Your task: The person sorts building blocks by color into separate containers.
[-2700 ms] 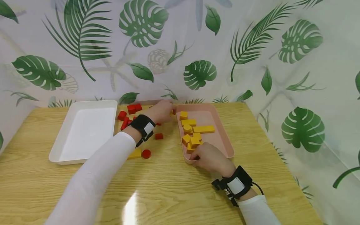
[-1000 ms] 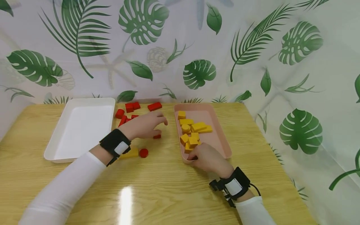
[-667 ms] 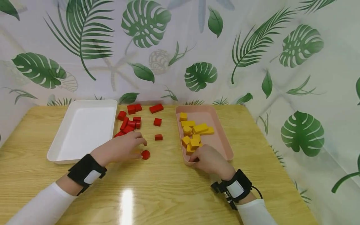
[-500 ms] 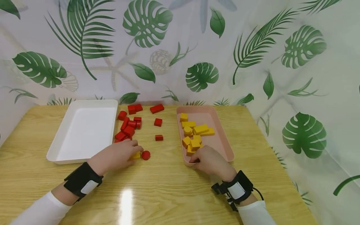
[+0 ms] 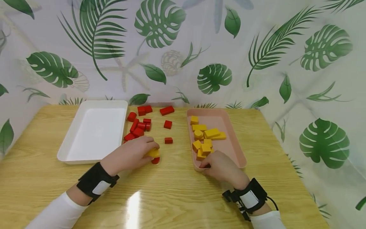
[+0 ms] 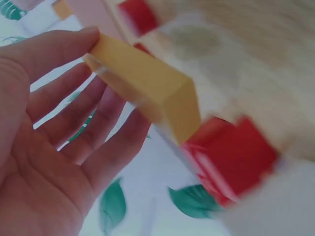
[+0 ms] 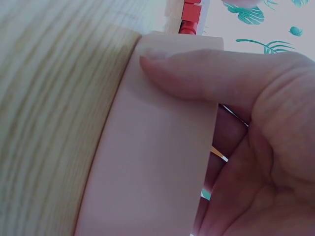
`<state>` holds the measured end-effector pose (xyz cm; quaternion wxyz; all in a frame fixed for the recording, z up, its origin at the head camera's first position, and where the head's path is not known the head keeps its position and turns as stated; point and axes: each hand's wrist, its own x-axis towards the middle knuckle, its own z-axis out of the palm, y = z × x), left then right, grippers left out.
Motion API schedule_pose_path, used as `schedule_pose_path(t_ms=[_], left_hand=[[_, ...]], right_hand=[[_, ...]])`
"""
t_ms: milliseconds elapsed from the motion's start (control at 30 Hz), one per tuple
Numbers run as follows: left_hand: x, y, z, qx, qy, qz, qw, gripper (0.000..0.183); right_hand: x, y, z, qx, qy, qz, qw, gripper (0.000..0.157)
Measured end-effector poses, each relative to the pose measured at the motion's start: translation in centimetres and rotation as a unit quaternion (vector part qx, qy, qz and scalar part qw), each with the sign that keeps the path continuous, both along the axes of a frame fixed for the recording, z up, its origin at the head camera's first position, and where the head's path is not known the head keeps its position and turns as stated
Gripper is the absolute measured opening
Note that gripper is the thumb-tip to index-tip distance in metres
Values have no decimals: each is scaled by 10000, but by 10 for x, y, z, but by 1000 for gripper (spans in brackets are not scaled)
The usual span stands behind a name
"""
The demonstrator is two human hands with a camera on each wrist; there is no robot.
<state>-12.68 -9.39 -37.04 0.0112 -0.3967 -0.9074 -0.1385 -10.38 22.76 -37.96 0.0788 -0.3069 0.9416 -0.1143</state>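
My left hand (image 5: 128,155) pinches a long yellow block (image 6: 140,73) between thumb and fingertips, just above the table. In the head view a red round block (image 5: 155,160) shows partly beneath that yellow block. My right hand (image 5: 224,167) grips the near wall of the pink tray (image 5: 235,149); in the right wrist view the thumb (image 7: 192,73) presses the outside while the other fingers are behind the wall. Several yellow blocks (image 5: 205,149) lie inside this tray, mostly along its left side, some stacked near the right hand.
To the left stands a white tray (image 5: 94,133) on the wooden table (image 5: 171,194). Several red blocks (image 5: 138,132) are clustered between the trays, with a few (image 5: 168,124) lying apart nearer the pink tray. A leaf-patterned curtain (image 5: 177,63) borders the table's back.
A yellow block appeared in the pink tray as my left hand left it empty. That hand moved back left, took hold of the long yellow block and lifted it rightward. My right hand stayed.
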Motion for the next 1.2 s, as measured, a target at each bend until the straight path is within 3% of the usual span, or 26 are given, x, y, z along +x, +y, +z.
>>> schedule_pose_path(t_ms=[167,300,433,533,667,800,933,1067,1200], left_hand=[[-16,49,20,113,278,-370,9989,37],[-30,93,30,169,532,-791,9953,35],[-46,142,37,93,646,-1125,9915,29],[-61,175,40,-73,581,-1194,9911,28],[-85,207,40,-208,451,-1129,9924,21],[-104,226,32,-89,489,-991,9938,9],[-110,234,16,-142,155,-708,9973,4],[-110,236,4,-334,-147,-452,9983,17],[-110,237,4,-303,-259,-457,9982,32]], right_hand=[[0,5,2,4,91,37,10000,5],[-1,4,2,-119,55,197,9997,5],[0,5,1,-305,74,215,9993,15],[1,6,2,-378,190,243,9988,21],[1,7,2,-390,180,305,9986,16],[2,5,3,-368,110,322,9987,11],[2,2,3,-346,128,385,9986,14],[1,0,2,-321,177,402,9985,15],[1,3,1,-273,99,295,9991,14]])
